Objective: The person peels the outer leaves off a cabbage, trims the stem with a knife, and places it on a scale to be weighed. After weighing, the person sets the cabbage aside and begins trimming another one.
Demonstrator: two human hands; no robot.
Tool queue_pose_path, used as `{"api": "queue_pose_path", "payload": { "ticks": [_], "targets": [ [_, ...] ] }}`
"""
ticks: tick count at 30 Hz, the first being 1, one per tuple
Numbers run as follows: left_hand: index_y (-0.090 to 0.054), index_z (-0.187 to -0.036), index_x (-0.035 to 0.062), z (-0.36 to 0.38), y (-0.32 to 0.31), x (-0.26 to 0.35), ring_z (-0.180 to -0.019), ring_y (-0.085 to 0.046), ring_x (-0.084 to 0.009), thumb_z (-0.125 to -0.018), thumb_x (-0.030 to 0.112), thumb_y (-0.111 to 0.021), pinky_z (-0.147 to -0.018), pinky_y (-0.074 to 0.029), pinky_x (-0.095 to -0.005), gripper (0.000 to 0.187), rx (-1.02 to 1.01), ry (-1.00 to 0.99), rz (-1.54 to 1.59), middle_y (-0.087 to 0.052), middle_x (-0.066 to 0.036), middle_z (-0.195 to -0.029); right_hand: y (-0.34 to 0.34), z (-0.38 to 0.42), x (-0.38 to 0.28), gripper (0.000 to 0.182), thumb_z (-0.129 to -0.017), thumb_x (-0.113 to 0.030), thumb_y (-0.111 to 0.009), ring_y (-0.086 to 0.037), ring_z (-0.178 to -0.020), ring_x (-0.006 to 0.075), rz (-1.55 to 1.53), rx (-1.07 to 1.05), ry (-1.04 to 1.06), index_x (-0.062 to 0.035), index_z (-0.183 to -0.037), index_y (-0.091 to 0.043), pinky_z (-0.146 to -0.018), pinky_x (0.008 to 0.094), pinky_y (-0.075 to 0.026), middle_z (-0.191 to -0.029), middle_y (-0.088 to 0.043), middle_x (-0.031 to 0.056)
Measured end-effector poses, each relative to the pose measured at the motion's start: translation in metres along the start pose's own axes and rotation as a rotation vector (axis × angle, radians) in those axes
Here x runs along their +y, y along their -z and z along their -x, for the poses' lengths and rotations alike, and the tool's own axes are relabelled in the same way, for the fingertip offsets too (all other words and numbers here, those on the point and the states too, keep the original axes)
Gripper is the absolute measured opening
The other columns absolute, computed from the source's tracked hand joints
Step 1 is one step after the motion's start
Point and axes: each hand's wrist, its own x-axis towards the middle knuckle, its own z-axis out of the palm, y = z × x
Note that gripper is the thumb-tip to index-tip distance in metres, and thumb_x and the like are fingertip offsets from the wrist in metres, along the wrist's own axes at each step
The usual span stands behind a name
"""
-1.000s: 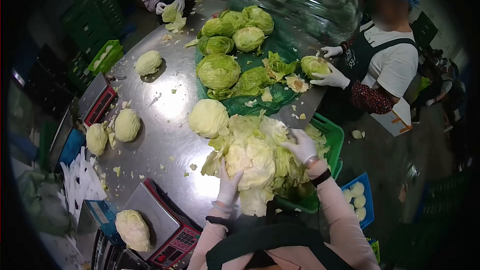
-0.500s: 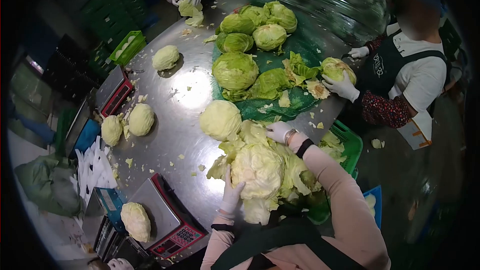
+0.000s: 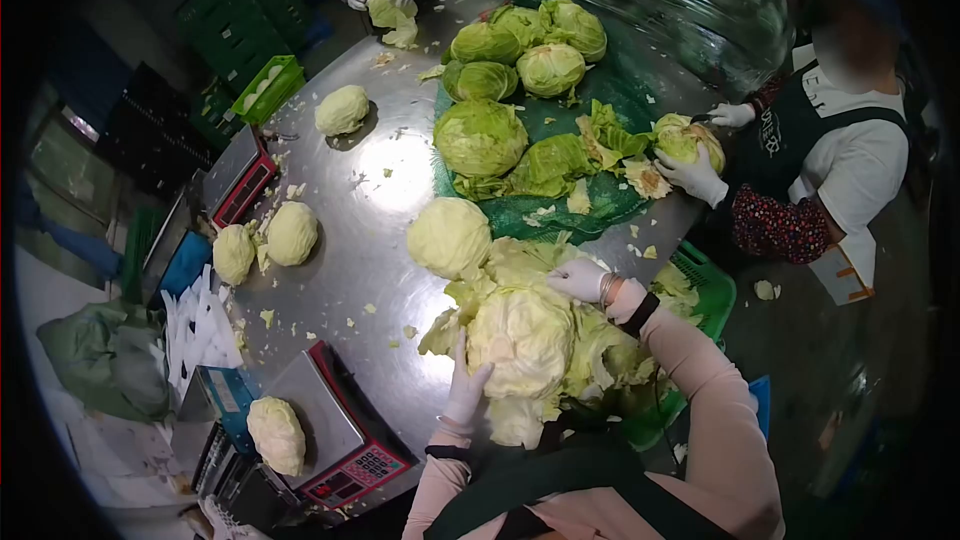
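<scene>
A large pale cabbage (image 3: 522, 342) sits at the table's near edge, with loosened outer leaves (image 3: 600, 352) spread around its right side. My left hand (image 3: 464, 388), in a white glove, grips its left side, thumb apart from the fingers. At the cabbage's upper right, my right hand (image 3: 580, 281), also gloved, has its fingers curled onto an outer leaf (image 3: 530, 262); the fingertips are partly hidden. Just beyond the leaves rests a trimmed cabbage (image 3: 449, 238).
Greener cabbages (image 3: 480, 139) lie on green netting (image 3: 600, 220). Trimmed heads (image 3: 292, 234) stand on the metal table (image 3: 370, 230) at left. One cabbage (image 3: 276, 436) rests on a scale (image 3: 335, 445). A green crate (image 3: 712, 285) is at right. Two co-workers handle cabbage across the table.
My right hand has drawn slightly toward me and to the right along the leaves. My left hand stays on the cabbage. The whole view has shifted a little.
</scene>
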Motion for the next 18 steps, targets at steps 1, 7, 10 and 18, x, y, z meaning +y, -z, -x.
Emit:
{"api": "queue_pose_path", "payload": {
  "ticks": [1, 7, 10, 18],
  "targets": [
    [-0.015, -0.143, -0.0013, -0.001, 0.003, -0.010, -0.131, -0.028, -0.0257, -0.078, 0.027, -0.063, -0.108, -0.023, -0.0339, 0.085, -0.001, 0.001, -0.002, -0.025, -0.018, -0.143, 0.001, -0.001, 0.001, 0.036, -0.084, -0.038, -0.053, -0.061, -0.061, 0.0255, -0.051, -0.026, -0.075, -0.0036, -0.083, -0.063, -0.060, 0.0353, -0.049, -0.070, -0.063, 0.0135],
    [-0.016, -0.142, -0.0021, -0.002, 0.003, -0.017, -0.131, -0.029, -0.0252, -0.079, 0.026, -0.061, -0.108, -0.023, -0.0333, 0.083, -0.007, -0.073, -0.026, -0.027, -0.018, -0.142, -0.017, -0.024, 0.066, 0.034, -0.084, -0.034, -0.057, -0.060, -0.054, 0.0180, -0.114, 0.012, -0.258, -0.0009, -0.086, -0.061, -0.054, 0.0327, -0.048, -0.066, -0.060, 0.0106],
    [-0.016, -0.142, -0.0021, -0.001, 0.005, -0.020, -0.130, -0.030, -0.0253, -0.079, 0.027, -0.061, -0.108, -0.023, -0.0335, 0.083, 0.020, -0.082, -0.051, -0.028, -0.018, -0.142, -0.010, -0.002, 0.048, 0.031, -0.083, -0.033, -0.060, -0.058, -0.052, 0.0162, -0.018, 0.339, -0.031, -0.0018, -0.086, -0.062, -0.050, 0.0311, -0.047, -0.065, -0.060, 0.0098],
    [-0.016, -0.143, -0.0004, -0.001, 0.001, -0.018, -0.130, -0.029, -0.0266, -0.078, 0.043, -0.066, -0.108, -0.024, -0.0343, 0.092, 0.014, -0.085, 0.053, -0.027, -0.018, -0.143, -0.035, 0.119, -0.038, 0.030, -0.088, -0.026, -0.056, -0.059, -0.055, 0.0122, -0.538, 0.307, -0.289, -0.0012, -0.104, -0.059, -0.052, 0.0245, -0.046, -0.083, -0.065, 0.0070]
  ]
}}
